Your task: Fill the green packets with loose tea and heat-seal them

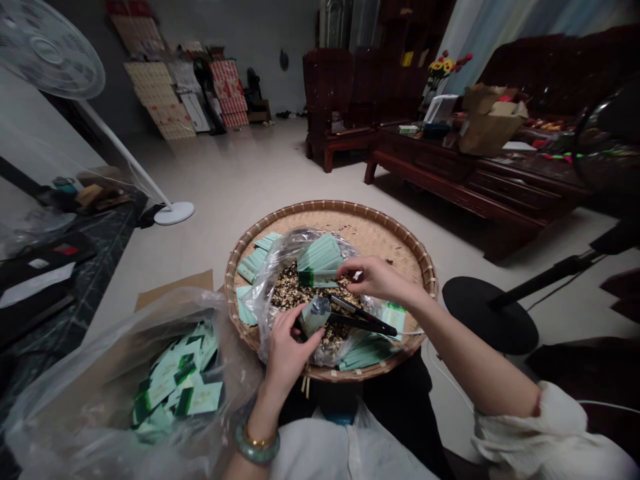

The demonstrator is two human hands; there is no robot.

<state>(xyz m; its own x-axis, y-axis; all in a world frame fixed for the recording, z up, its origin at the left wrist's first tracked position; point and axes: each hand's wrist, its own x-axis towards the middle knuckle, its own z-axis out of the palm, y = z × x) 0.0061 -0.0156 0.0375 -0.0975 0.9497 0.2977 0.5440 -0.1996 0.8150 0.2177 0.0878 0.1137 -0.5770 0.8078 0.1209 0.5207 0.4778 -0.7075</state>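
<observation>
My left hand (pixel 289 347) curves its fingers and thumb around a small pale green packet (pixel 315 315) that stands up with its top towards me. With bent fingers, my right hand (pixel 370 277) pinches at the right end of a fanned stack of light green packets (pixel 320 257). This stack lies on a loose mix of dark and pale bits (pixel 290 290) inside a clear plastic bag (pixel 257 290). A black, long-armed clamp-like tool (pixel 363 321) with a white cord lies across the mix, between my hands. Beneath all this is a round woven bamboo tray (pixel 395 233).
More green packets (pixel 367 352) lie along the tray's edge. At the left, a large clear bag (pixel 100 373) holds many green packets (pixel 185 373). A white fan (pixel 175 212) stands at the left, a black fan base (pixel 490 313) at the right. Behind is a dark wooden table (pixel 480 180).
</observation>
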